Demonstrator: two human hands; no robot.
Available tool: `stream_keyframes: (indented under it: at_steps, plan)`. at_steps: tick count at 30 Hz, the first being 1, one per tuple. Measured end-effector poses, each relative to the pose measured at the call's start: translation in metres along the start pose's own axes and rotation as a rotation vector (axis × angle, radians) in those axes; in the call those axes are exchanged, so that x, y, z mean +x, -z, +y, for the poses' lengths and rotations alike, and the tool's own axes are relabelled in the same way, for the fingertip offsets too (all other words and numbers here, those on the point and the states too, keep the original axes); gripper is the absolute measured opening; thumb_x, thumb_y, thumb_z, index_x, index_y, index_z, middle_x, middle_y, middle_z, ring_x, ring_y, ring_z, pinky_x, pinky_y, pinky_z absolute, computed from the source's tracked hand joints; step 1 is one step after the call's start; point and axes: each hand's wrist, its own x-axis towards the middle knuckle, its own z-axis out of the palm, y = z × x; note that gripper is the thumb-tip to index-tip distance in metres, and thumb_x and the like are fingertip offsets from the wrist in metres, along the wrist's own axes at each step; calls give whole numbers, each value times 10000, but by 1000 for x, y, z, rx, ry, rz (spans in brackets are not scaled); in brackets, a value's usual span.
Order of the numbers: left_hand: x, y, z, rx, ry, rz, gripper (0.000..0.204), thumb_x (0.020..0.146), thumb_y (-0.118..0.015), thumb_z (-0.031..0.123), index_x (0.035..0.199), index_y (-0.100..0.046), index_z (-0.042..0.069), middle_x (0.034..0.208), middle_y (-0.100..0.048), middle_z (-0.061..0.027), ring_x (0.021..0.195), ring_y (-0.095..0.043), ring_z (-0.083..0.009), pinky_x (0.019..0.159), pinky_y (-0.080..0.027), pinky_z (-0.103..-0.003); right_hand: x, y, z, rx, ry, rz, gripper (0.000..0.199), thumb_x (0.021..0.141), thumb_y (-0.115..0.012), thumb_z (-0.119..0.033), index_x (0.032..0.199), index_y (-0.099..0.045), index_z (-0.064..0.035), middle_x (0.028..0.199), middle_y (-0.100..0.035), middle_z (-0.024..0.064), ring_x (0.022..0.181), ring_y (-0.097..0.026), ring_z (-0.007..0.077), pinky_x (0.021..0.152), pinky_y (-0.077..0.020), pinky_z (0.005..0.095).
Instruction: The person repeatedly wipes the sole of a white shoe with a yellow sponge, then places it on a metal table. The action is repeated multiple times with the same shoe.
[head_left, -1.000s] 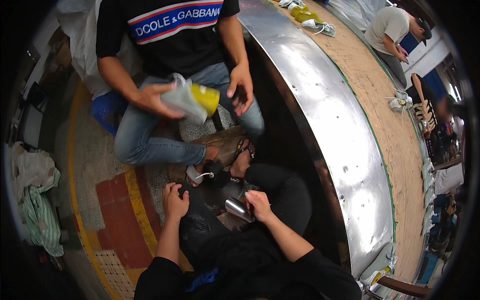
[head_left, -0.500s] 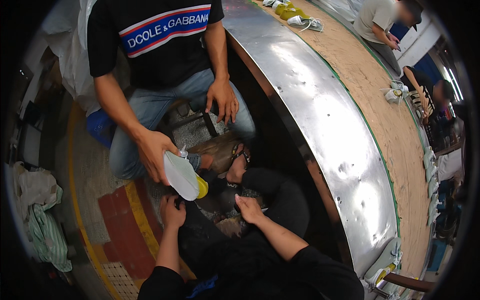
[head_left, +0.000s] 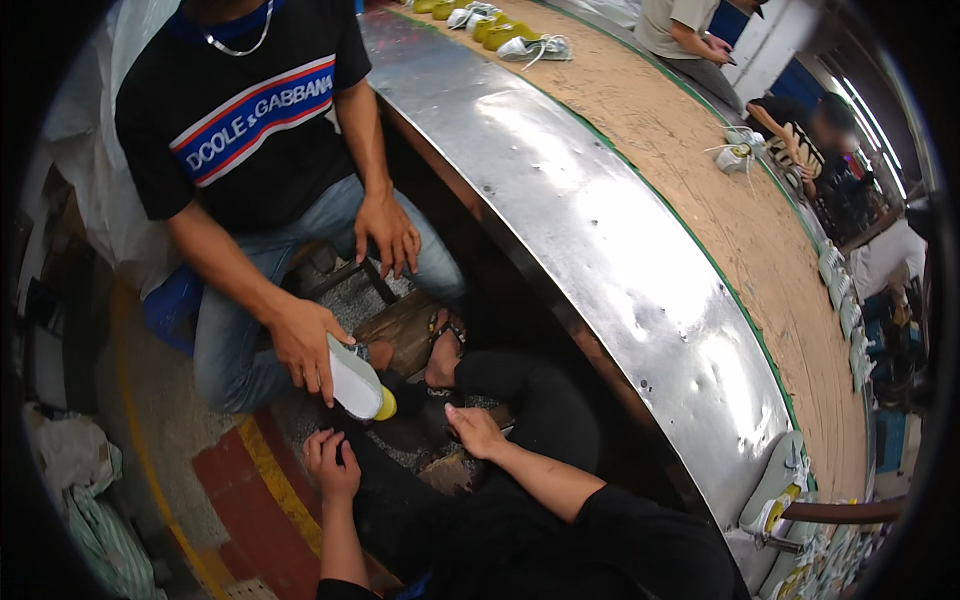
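My left hand rests over my left thigh with its fingers loosely bent and apart, holding nothing visible. Over on my other leg, my right hand lies with its thumb stretched out, and nothing shows in it. Just beyond my left hand is a shoe with its pale grey-white underside turned towards me and a yellow last showing at its lower end. A person seated opposite grips it by the side with one hand; the person's other hand hangs over their knee.
To the right curves a metal-edged bench with a tan work surface. Shoes on yellow lasts sit at its far end. A grey-soled shoe is held on a stand near me. Bundled plastic bags lie at the left.
My view has swung right, so the scene sits further left. The shoe in the other person's hand is lower and nearer my left hand. My left hand's fingers look more raised.
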Motion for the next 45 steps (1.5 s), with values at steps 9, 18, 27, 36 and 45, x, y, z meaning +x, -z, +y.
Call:
stream_keyframes:
  at_steps: [9,18,27,36,45]
  plan:
    - [66,-6,72,25,-334,104,502,852,-780,327,1255,-669,48,1234,-612,-146,1166,-557,-379,1053,-417,-575,-18,4,-31,250,163,61,580,1092,-421,-460,707,-550,-45,617,-534,52,596,-540,171,595,-430,353]
    - [175,-15,19,-409,145,-114,281,997,-674,252,1076,-749,-7,857,-757,-148,757,-705,-197,714,-535,-341,-25,-5,-90,676,597,100,555,1066,-402,-405,660,-502,-39,617,-538,113,527,-474,161,514,-375,282]
    - [170,-2,14,-646,357,-304,328,988,-672,278,1010,-752,-39,803,-742,-186,749,-736,-248,702,-539,-384,25,-59,-117,530,714,275,514,1073,-384,-295,657,-496,-14,577,-508,89,490,-490,172,481,-361,301]
    - [200,20,45,-309,150,-380,352,947,-678,330,954,-738,-16,797,-702,-271,795,-724,-417,714,-554,-493,69,-76,-134,665,843,219,456,1015,-484,-320,665,-457,-29,705,-529,140,612,-514,213,589,-458,333]
    - [90,31,104,252,-374,-337,587,887,-693,386,1267,-650,-60,1293,-667,-273,1249,-637,-372,1104,-427,-509,-27,-38,-65,418,-651,-304,418,1100,-466,-273,1392,-472,26,936,-705,153,796,-727,257,630,-571,350]
